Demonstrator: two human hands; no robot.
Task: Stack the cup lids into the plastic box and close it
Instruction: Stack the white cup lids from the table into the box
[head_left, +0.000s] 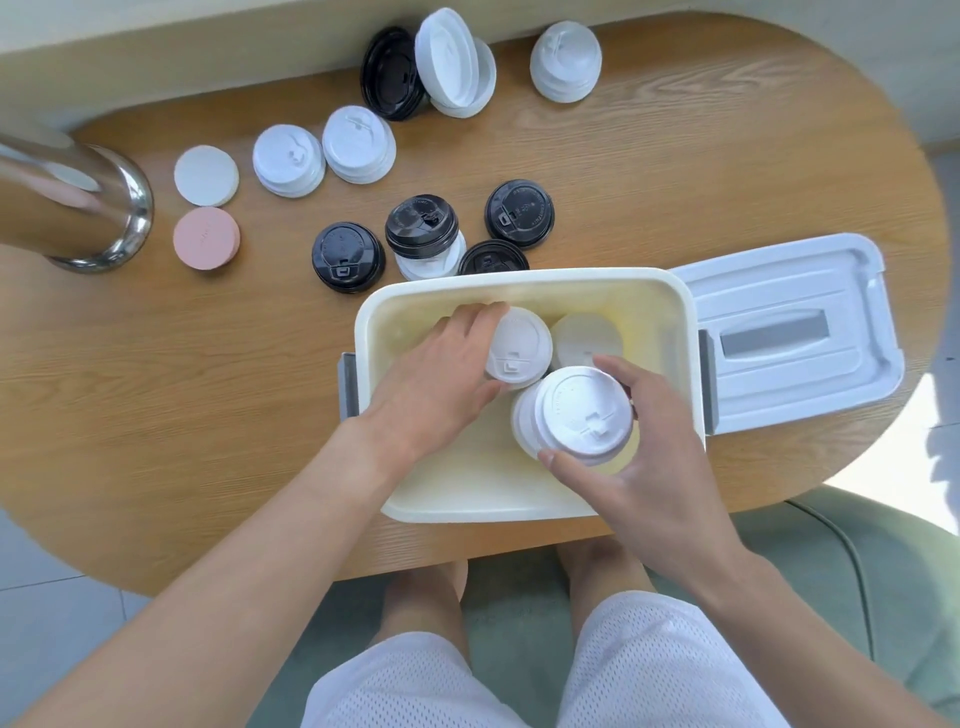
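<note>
A cream plastic box (524, 506) stands open at the table's near edge. Inside it, my left hand (441, 374) grips a stack of white cup lids (519, 345) from its left side. My right hand (649, 452) holds a second white lid stack (576, 415) over the box, thumb under it and fingers along its right side. Another white lid (587, 338) lies on the box floor behind. The box's white cover (789, 332) lies flat on the table to the right.
Black lids (348, 257) and a mixed black and white stack (423, 234) lie just behind the box. More white lid stacks (358, 144), a black stack (389, 73), a white disc (206, 175) and a pink disc (206, 238) sit further back. A steel flask (78, 202) stands at left.
</note>
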